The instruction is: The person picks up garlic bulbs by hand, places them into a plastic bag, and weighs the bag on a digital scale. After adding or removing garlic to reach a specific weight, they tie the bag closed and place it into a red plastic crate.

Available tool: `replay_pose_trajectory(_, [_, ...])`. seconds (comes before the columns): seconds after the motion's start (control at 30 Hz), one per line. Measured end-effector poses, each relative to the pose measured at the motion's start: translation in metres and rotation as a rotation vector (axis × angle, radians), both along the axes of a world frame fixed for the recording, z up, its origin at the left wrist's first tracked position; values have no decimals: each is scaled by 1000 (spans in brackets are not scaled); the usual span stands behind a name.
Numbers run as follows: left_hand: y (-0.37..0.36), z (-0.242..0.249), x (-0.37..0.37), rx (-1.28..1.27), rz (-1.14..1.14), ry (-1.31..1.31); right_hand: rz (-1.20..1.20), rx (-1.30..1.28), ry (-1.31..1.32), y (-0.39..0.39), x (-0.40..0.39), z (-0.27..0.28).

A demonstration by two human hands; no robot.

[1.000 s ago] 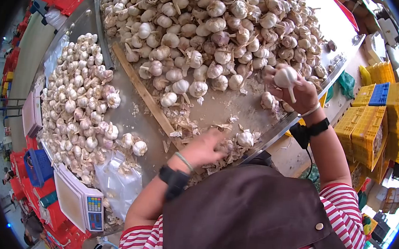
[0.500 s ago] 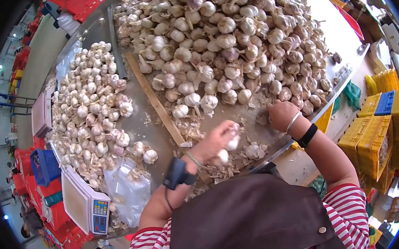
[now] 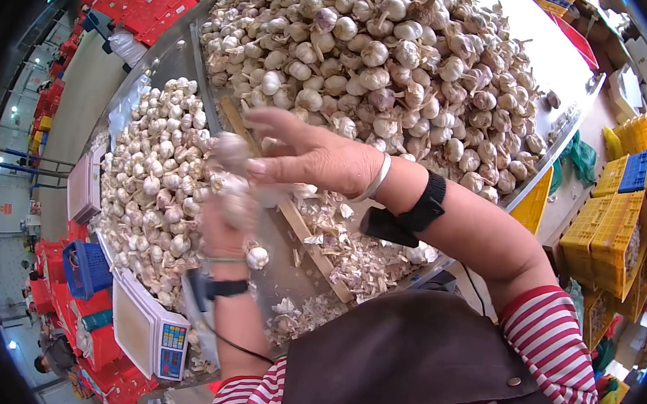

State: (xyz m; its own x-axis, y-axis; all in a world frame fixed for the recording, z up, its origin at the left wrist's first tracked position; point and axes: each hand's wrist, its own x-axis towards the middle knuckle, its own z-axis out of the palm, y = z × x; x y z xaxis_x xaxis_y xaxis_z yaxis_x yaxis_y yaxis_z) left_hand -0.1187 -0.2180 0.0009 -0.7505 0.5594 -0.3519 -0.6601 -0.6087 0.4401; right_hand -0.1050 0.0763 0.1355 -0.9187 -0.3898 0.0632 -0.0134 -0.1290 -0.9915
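Seen from above, a person in a red-and-white striped shirt and brown apron works at a metal tabletop (image 3: 191, 55) covered in garlic. The right hand (image 3: 308, 155) reaches across to the left with fingers spread and its grip released; a blurred garlic bulb (image 3: 230, 149) sits just off its fingertips, apparently in the air. The left hand (image 3: 225, 213) is raised below it, blurred by motion, so I cannot tell whether its grip is clenched or released. A smaller garlic heap (image 3: 150, 181) lies to the left, a large garlic pile (image 3: 396, 56) beyond, with a wooden slat (image 3: 312, 247) between them. Papery garlic skins (image 3: 357, 258) litter the near edge. A weighing scale (image 3: 147, 332) stands at lower left.
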Motion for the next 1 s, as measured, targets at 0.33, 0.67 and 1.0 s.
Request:
replay_pose_trajectory(0.33, [16, 12, -4, -1506, 421, 786, 750, 1496, -64, 72, 99, -100])
replay_pose_trajectory(0.67, [168, -37, 1, -1750, -289, 1373, 656, 1211, -142, 95, 94, -109])
replay_pose_trajectory(1.0, [156, -41, 16, -619, -40, 452, -167, 717, -227, 143, 41, -87])
